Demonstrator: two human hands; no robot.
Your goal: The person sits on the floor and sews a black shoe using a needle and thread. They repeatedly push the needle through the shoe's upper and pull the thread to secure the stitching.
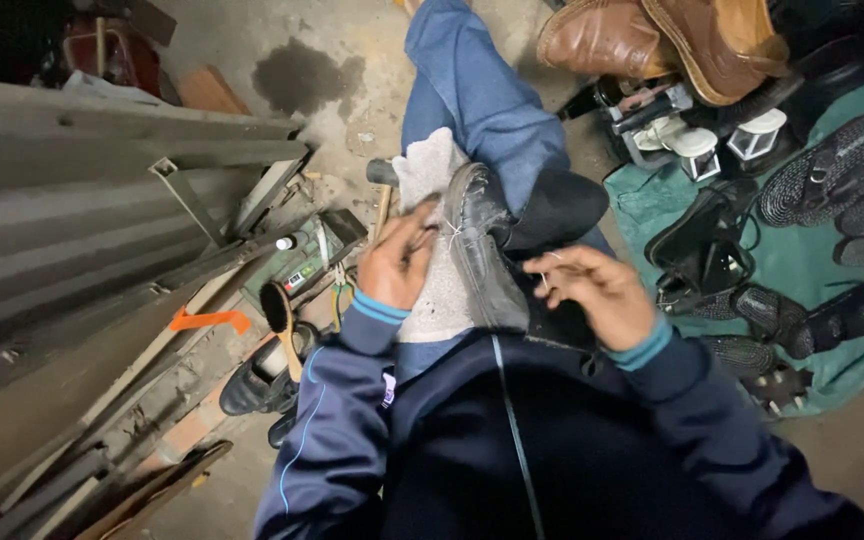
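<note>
A black leather shoe (480, 240) lies sole-edge up on a grey cloth (432, 290) across my lap. My left hand (397, 262) presses on the shoe's side, fingers pinched where white thread crosses the sole edge. My right hand (600, 292) hovers to the right of the shoe, fingers pinched on a thin thread (542, 262) that runs toward the shoe. A hammer head (382, 172) pokes out from behind the cloth.
Corrugated metal sheets (72, 220) lean at the left. A shoe brush (277, 305), small tools and a black shoe (257, 385) lie beside my left knee. Black sandals (822, 170) rest on a green tarp (842, 360) at right; brown shoes (652, 35) sit at the top.
</note>
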